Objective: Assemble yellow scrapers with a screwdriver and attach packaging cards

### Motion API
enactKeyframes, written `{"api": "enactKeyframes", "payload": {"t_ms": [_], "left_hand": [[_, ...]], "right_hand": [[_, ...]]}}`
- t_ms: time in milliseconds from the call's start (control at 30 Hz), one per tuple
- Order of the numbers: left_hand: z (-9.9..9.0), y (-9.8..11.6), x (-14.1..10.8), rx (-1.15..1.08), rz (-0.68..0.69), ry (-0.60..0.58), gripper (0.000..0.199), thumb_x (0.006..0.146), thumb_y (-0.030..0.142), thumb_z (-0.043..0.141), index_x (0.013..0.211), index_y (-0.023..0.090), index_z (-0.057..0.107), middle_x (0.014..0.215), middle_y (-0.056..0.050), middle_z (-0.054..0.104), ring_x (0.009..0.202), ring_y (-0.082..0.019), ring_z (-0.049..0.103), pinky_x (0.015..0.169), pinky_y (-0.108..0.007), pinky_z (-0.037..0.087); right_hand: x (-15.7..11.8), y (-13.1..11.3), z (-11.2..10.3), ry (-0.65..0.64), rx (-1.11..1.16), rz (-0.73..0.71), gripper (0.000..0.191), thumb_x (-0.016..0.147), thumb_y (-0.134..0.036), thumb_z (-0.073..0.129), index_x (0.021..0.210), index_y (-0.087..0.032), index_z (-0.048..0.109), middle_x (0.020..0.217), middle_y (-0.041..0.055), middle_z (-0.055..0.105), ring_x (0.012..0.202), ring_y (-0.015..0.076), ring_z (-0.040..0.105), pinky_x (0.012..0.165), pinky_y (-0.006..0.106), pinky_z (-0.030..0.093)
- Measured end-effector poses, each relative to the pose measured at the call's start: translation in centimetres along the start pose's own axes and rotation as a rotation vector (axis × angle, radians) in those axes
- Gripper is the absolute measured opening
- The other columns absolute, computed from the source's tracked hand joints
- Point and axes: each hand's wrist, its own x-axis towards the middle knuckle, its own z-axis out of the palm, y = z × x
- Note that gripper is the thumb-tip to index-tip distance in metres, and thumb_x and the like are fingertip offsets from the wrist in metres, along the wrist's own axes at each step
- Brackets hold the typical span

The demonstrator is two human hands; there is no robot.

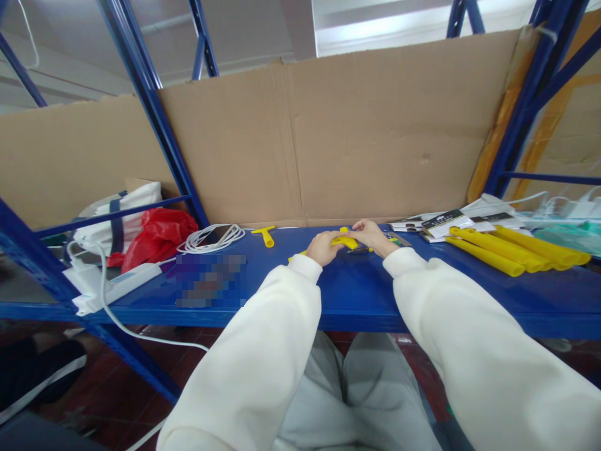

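Observation:
Both of my hands are close together over the middle of the blue shelf top [357, 294]. My left hand [323, 248] is closed round a yellow piece [345, 240]. From the other side, my right hand [370, 235] has its fingers bent at the same piece, near its upper end; the fingertips are small and partly hidden. Another bit of yellow shows left of my left hand. Small dark items lie just under my hands. A separate yellow T-shaped piece [267, 236] lies farther left.
Several yellow tubes [511, 250] lie at the right beside flat packets [444, 223]. To the left are a coiled white cable [211, 239], a red bag [162, 235] and a white power strip [134, 282]. Cardboard [375, 131] stands behind.

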Motion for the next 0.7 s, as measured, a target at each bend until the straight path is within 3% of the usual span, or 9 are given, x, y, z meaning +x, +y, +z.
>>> {"api": "enactKeyframes", "payload": {"t_ms": [167, 333, 533, 700], "left_hand": [[-0.4, 0.3, -0.2, 0.082, -0.028, -0.005, 0.029, 0.087, 0.019, 0.067, 0.115, 0.023, 0.074, 0.114, -0.006, 0.074, 0.107, -0.022, 0.068, 0.098, -0.030, 0.051], [-0.6, 0.4, -0.3, 0.154, 0.014, -0.023, 0.029, 0.090, 0.017, 0.062, 0.117, 0.019, 0.072, 0.116, -0.009, 0.072, 0.108, -0.021, 0.067, 0.099, -0.031, 0.050], [-0.6, 0.3, -0.5, 0.190, 0.046, -0.057, 0.034, 0.091, 0.018, 0.060, 0.124, 0.018, 0.068, 0.120, -0.009, 0.069, 0.111, -0.022, 0.065, 0.100, -0.032, 0.049], [-0.5, 0.3, -0.6, 0.173, 0.069, -0.089, 0.043, 0.091, 0.018, 0.060, 0.132, 0.027, 0.064, 0.118, -0.006, 0.069, 0.109, -0.021, 0.066, 0.098, -0.031, 0.051]], "right_hand": [[-0.5, -0.3, -0.5, 0.005, 0.019, 0.015, 0.033, 0.063, -0.032, 0.082, 0.071, -0.019, 0.053, 0.062, -0.0050, 0.052, 0.059, 0.0097, 0.048, 0.055, 0.021, 0.040], [-0.7, -0.8, -1.4, -0.187, 0.089, 0.165, 0.034, 0.067, -0.040, 0.082, 0.063, -0.016, 0.058, 0.049, -0.0052, 0.045, 0.046, 0.0071, 0.035, 0.043, 0.022, 0.024], [-0.6, -0.9, -1.7, -0.321, 0.182, 0.221, 0.033, 0.068, -0.035, 0.081, 0.056, -0.017, 0.056, 0.044, -0.0051, 0.041, 0.042, 0.0068, 0.032, 0.041, 0.022, 0.024], [-0.6, -0.7, -1.6, -0.350, 0.111, 0.186, 0.036, 0.066, -0.039, 0.081, 0.052, -0.021, 0.053, 0.044, -0.0047, 0.038, 0.041, 0.0086, 0.033, 0.040, 0.024, 0.027]]}}
